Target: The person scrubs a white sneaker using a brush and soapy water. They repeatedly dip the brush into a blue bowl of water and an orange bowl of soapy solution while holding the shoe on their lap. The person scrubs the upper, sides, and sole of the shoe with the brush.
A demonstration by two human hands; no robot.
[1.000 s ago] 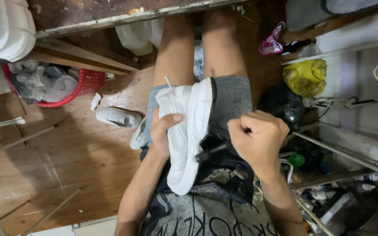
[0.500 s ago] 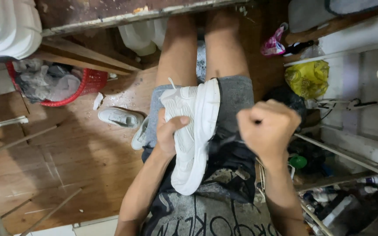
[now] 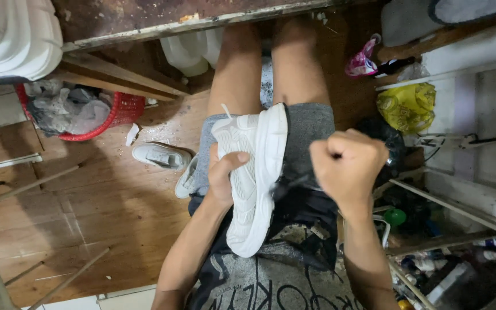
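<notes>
Head view: I see left hand (image 3: 223,175) clamping white mesh sneaker (image 3: 252,172) on lap, sole rightward. Right hand (image 3: 347,170) fisted beside sole, something dark, blurred, below it; contents unclear. Second white sneaker (image 3: 161,154) untouched on wooden floor (image 3: 104,212).

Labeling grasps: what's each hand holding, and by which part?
Left hand grips white sneaker around its mesh upper. Right hand is fisted on a dark tool handle; blurred.
</notes>
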